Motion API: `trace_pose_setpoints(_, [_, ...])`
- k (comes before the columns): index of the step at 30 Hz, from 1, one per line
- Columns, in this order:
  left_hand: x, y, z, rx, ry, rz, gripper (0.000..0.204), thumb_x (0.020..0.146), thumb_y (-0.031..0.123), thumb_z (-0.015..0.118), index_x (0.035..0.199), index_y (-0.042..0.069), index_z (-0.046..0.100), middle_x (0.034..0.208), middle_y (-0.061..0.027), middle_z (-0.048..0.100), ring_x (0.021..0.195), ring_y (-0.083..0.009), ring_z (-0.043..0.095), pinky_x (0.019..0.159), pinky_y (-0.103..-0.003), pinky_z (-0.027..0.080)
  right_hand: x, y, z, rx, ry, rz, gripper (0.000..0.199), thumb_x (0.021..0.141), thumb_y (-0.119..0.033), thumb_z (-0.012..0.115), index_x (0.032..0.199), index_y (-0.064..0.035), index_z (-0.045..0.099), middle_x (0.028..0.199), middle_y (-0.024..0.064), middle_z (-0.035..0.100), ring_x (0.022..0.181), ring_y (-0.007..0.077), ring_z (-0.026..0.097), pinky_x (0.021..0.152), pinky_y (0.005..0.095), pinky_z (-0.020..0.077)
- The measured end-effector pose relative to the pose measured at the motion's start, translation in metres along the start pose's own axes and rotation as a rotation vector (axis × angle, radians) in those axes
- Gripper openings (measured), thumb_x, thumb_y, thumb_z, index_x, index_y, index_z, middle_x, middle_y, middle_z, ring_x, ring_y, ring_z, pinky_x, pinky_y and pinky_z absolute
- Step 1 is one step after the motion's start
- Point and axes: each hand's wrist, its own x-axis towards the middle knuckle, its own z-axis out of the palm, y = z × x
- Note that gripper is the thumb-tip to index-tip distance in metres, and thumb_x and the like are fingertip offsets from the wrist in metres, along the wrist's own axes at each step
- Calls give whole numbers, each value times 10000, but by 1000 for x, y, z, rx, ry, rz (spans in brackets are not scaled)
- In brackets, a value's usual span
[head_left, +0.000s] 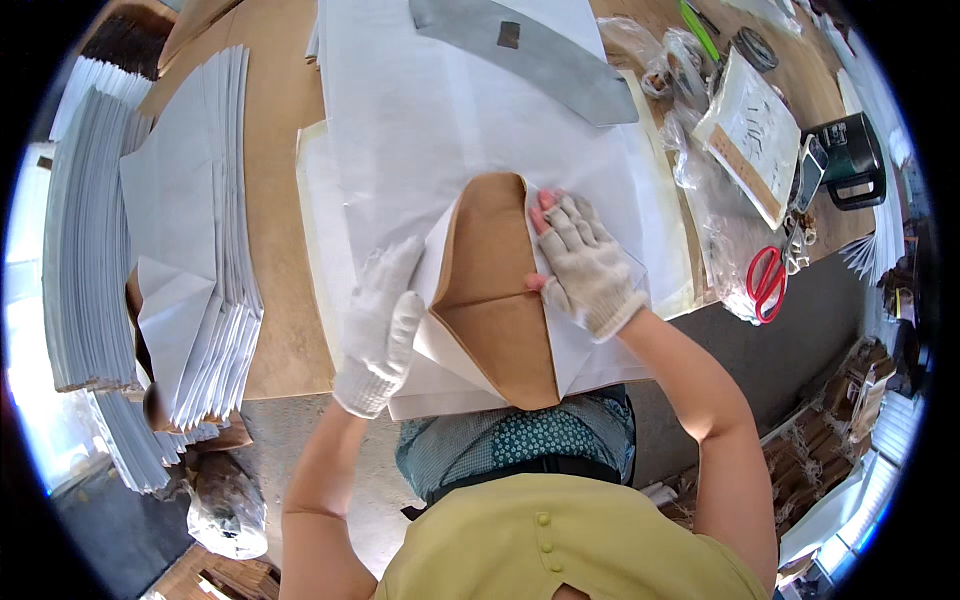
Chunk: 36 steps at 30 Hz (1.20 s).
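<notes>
A large paper sack, white outside with a brown lining (497,262), lies on a stack of white paper (400,130) at the table's front edge. Its near end is spread into a pointed opening, with a crease across the brown inside. My left hand (384,315), in a white knit glove, rests along the opening's left side, fingers stretched and together. On the right, my right hand (585,258) lies flat on the white flap, fingers apart; some bare fingertips show from its glove. Neither hand grips anything. Beyond them, a curved grey metal plate (540,58) lies on the paper.
Folded white paper sacks (190,230) stand in thick piles at the left. The right side of the table holds red-handled scissors (767,284), a dark mug (850,160), a wrapped packet (748,135), a phone (810,172) and crumpled clear plastic (715,235).
</notes>
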Motion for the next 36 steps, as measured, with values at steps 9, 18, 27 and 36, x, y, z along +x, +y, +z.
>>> trace_pose_setpoints(9, [-14, -57, -41, -918, -138, -443, 821, 1148, 574, 190, 1563, -101, 405, 1619, -235, 455, 1535, -333, 393, 1315, -427, 238, 50, -60, 20, 37, 135, -242, 511, 927, -269, 668, 1369, -15, 628, 1522, 189, 556, 1417, 397, 505, 1201, 499, 402])
trace_pose_setpoints(18, [-19, -49, -39, -733, -153, -209, 715, 1142, 542, 322, 1563, -17, 468, 1565, -190, 527, 1491, -327, 453, 1264, -419, 325, 59, -132, 96, 854, -299, 298, 488, 1032, -346, 553, 1357, 17, 578, 1278, 243, 631, 1208, 393, 615, 1058, 432, 496])
trace_pose_setpoints(27, [-31, -49, -9, 140, 36, -101, 589, 1102, 374, 468, 1600, 63, 426, 1592, -215, 498, 1511, -479, 384, 1287, -522, 259, 65, -94, -44, 159, 91, -80, 438, 820, -107, 670, 1255, -74, 715, 1303, 145, 667, 1337, 348, 570, 1152, 473, 444])
trace_pose_setpoints(36, [-21, -65, 15, 407, -67, 38, 677, 1062, 351, 489, 1595, -54, 386, 1610, -309, 433, 1550, -455, 341, 1312, -535, 173, -23, -89, 36, 343, -229, -644, 432, 675, -231, 733, 1083, -90, 738, 1301, 113, 694, 1377, 331, 566, 1251, 514, 383])
